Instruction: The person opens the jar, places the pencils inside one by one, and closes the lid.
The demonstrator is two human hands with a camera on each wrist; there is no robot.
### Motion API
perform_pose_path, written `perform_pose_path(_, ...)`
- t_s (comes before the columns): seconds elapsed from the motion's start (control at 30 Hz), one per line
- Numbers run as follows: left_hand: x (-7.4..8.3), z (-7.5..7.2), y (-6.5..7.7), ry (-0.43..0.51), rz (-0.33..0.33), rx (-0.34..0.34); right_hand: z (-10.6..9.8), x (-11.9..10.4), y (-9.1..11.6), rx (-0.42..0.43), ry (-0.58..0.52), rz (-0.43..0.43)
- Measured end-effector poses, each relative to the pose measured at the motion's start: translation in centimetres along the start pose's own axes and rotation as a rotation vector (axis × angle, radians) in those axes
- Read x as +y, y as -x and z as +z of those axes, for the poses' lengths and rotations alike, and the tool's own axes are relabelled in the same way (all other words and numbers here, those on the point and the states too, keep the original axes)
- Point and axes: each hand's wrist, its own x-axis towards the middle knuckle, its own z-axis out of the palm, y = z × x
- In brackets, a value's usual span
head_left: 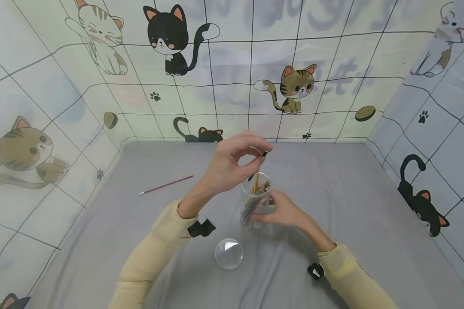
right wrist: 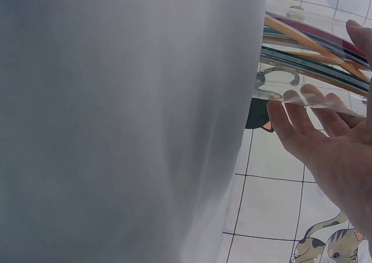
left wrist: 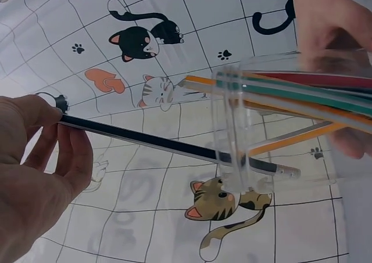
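Observation:
My left hand (head_left: 232, 165) pinches a dark pencil (left wrist: 145, 139) near its upper end, above a clear jar (head_left: 245, 201). In the left wrist view, the pencil's eraser end is inside the jar's mouth, and the rest slants out to the fingers. Several coloured pencils (left wrist: 296, 94) lean inside the jar, among them orange, green and red ones. Around the jar's side my right hand (head_left: 286, 209) holds it, fingers and thumb on opposite sides in the right wrist view. The jar stands upright on the grey cloth.
A pinkish-red pencil (head_left: 166, 185) with a pale end lies on the grey cloth (head_left: 317, 171) to the left. Nearer the front lies a round clear lid (head_left: 229, 254). Cat-patterned sheets (head_left: 232, 98) hang at the back and sides.

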Motion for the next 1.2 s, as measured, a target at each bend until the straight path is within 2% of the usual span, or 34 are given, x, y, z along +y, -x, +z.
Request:
perform_pose_path(0.13, -0.5, 0.1, 0.3, 0.004, -0.024, -0.004, 0.0, 0.0, 0.1, 0.005, 0.004, -0.004)
perform_pose_path(0.27, -1.0, 0.2, 1.0, 0.010, -0.091, -0.027, 0.0, 0.0, 0.1, 0.008, 0.006, -0.004)
perform_pose_path(0.43, -1.7, -0.6, 2.2, -0.100, -0.231, -0.117, 0.0, 0.0, 0.1, 0.010, 0.000, -0.006)
perform_pose_path(0.5, -1.9, -1.2, 2.5, -0.133, -0.264, -0.126, 0.1, -0.1, 0.0, 0.013, 0.005, -0.007)
perform_pose_path(0.8, -2.0, -2.8, 4.0, -0.139, -0.361, -0.076, 0.2, -0.1, 0.1, 0.028, 0.009, -0.001)
perform_pose_path(0.97, -2.4, -3.9, 5.5, -0.135, -0.458, -0.021, 0.3, 0.0, 0.1, 0.033, 0.016, -0.004)
perform_pose_path(1.2, -3.2, -6.1, 8.3, -0.161, -0.587, 0.035, 0.3, -0.1, 0.1, 0.032, 0.026, 0.017)
